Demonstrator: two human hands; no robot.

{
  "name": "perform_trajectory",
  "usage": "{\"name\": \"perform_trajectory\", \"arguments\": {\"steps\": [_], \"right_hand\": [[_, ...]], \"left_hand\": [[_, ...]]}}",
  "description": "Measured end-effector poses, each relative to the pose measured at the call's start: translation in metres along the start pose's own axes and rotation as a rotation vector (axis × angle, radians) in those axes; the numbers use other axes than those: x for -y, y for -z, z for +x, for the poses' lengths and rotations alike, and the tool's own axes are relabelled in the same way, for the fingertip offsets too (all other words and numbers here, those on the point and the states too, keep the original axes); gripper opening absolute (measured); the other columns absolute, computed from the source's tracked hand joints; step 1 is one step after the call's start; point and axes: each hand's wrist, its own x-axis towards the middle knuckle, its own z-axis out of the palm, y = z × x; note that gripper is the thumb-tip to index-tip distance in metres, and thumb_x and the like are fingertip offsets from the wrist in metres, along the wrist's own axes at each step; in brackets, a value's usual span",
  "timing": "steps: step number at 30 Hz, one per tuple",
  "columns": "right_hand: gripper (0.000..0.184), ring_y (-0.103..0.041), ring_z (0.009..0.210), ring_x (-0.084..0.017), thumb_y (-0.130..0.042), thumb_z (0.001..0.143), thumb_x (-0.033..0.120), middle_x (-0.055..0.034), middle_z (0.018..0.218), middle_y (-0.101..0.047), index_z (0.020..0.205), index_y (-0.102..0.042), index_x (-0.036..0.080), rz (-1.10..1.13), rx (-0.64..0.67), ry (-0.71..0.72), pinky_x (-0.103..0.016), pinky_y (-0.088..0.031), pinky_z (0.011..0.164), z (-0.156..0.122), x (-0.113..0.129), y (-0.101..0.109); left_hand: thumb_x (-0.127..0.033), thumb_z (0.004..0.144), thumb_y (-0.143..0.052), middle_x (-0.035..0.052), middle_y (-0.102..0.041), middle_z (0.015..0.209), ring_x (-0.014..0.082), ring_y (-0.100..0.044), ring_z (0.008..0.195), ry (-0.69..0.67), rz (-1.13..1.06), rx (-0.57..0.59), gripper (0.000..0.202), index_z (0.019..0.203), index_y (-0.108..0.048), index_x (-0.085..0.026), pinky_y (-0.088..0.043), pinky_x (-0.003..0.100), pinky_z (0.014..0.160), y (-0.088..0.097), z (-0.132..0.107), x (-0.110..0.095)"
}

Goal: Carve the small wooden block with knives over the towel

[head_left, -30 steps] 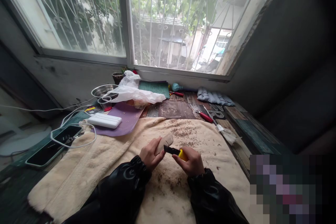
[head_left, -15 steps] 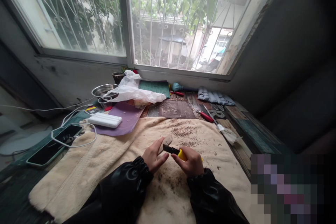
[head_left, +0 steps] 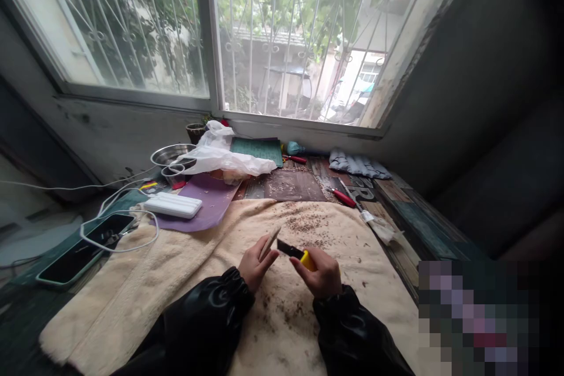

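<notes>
My left hand point(head_left: 256, 263) is closed around a thin, pale piece, probably wood point(head_left: 269, 243), seen nearly edge-on with its tip pointing up and away. In my right hand point(head_left: 321, 273) is a yellow-handled utility knife point(head_left: 291, 249), its dark blade pointing left. The blade tip lies just right of the pale piece, and I cannot tell whether they touch. Both hands are above a cream cloth point(head_left: 211, 288) strewn with small brown shavings point(head_left: 304, 226). My palms and most of the knife handle are hidden.
A white power bank point(head_left: 173, 205) with a cable rests on a purple sheet point(head_left: 207, 191). To its left lies a phone point(head_left: 86, 249). Further back are a metal bowl point(head_left: 170, 154), a plastic bag point(head_left: 229, 160) and a green mat point(head_left: 259, 150). A red-handled tool point(head_left: 343, 198) lies right.
My left hand has turned the pale piece from showing its broad face to nearly edge-on. The knife blade, which overlapped the piece in view, now sits slightly right of it.
</notes>
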Motion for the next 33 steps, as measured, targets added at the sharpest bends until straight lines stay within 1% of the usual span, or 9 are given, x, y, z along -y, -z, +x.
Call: {"name": "perform_trajectory", "arguments": {"steps": [2,4,6,8,14,21,26,30,33], "right_hand": [[0.032,-0.047,0.051,-0.011,-0.046,0.068,0.047,-0.0025,0.054,-0.053,0.066,-0.055,0.016,-0.004,-0.044,-0.067,-0.022,-0.035,0.05,0.001,-0.002,0.003],[0.033,-0.044,0.047,-0.01,-0.045,0.069,0.047,-0.0008,0.05,-0.05,0.066,-0.055,0.016,-0.007,-0.074,-0.144,-0.021,-0.034,0.048,0.002,-0.005,0.005],[0.034,-0.042,0.045,-0.009,-0.044,0.069,0.048,0.0003,0.048,-0.048,0.066,-0.055,0.016,0.001,-0.09,-0.198,-0.02,-0.033,0.046,0.003,-0.006,0.007],[0.036,-0.042,0.044,-0.009,-0.043,0.069,0.049,0.0006,0.048,-0.047,0.065,-0.055,0.016,0.012,-0.097,-0.213,-0.02,-0.033,0.046,0.004,-0.006,0.007],[0.037,-0.041,0.043,-0.009,-0.042,0.069,0.05,0.0013,0.045,-0.045,0.066,-0.055,0.016,0.006,-0.07,-0.223,-0.02,-0.033,0.046,0.004,-0.004,0.006],[0.039,-0.04,0.042,-0.008,-0.04,0.069,0.052,0.0017,0.045,-0.044,0.065,-0.054,0.016,-0.006,-0.038,-0.211,-0.02,-0.032,0.045,0.002,-0.006,0.005],[0.039,-0.039,0.043,-0.008,-0.041,0.069,0.052,0.0026,0.045,-0.043,0.065,-0.055,0.016,0.006,-0.027,-0.219,-0.019,-0.031,0.045,0.002,-0.006,0.004],[0.038,-0.039,0.043,-0.008,-0.04,0.069,0.052,0.003,0.046,-0.043,0.065,-0.053,0.016,0.017,0.008,-0.211,-0.019,-0.031,0.045,0.002,-0.007,0.004],[0.037,-0.038,0.042,-0.007,-0.04,0.069,0.051,0.0035,0.045,-0.041,0.062,-0.052,0.016,0.035,0.066,-0.162,-0.019,-0.029,0.045,0.001,-0.008,0.001]], "left_hand": [[-0.063,0.067,-0.035,-0.0029,-0.044,0.062,0.0047,-0.037,0.039,0.192,-0.376,0.149,0.058,0.105,-0.04,-0.02,-0.033,0.018,0.037,0.0,0.001,-0.001],[-0.068,0.066,-0.028,-0.0065,-0.035,0.056,0.0011,-0.024,0.032,0.3,-0.728,0.29,0.062,0.106,-0.038,-0.021,-0.021,0.014,0.031,0.002,0.003,-0.003],[-0.069,0.066,-0.025,-0.0068,-0.032,0.056,0.0007,-0.021,0.032,0.32,-0.963,0.359,0.063,0.105,-0.038,-0.021,-0.017,0.013,0.03,0.004,0.004,-0.005],[-0.067,0.068,-0.024,-0.006,-0.033,0.057,0.0015,-0.024,0.033,0.324,-1.087,0.361,0.06,0.104,-0.04,-0.021,-0.017,0.013,0.031,0.005,0.005,-0.009],[-0.06,0.074,-0.023,-0.003,-0.037,0.063,0.0051,-0.035,0.045,0.408,-1.229,0.328,0.054,0.108,-0.038,-0.021,-0.026,0.016,0.04,0.006,0.006,-0.015],[-0.053,0.076,-0.023,-0.003,-0.032,0.059,0.0052,-0.028,0.042,0.429,-1.322,0.349,0.05,0.11,-0.037,-0.019,-0.019,0.015,0.037,0.006,0.007,-0.01],[-0.047,0.076,-0.027,-0.0013,-0.035,0.061,0.0063,-0.029,0.044,0.432,-1.355,0.339,0.048,0.11,-0.039,-0.016,-0.021,0.015,0.036,0.008,0.007,-0.009],[-0.045,0.076,-0.031,-0.0003,-0.038,0.061,0.0076,-0.035,0.047,0.424,-1.34,0.313,0.047,0.11,-0.04,-0.014,-0.029,0.018,0.041,0.007,0.007,-0.013],[-0.043,0.077,-0.032,0.0029,-0.045,0.069,0.0113,-0.045,0.059,0.404,-1.3,0.247,0.046,0.111,-0.04,-0.013,-0.039,0.026,0.055,0.005,0.005,-0.018]]}}
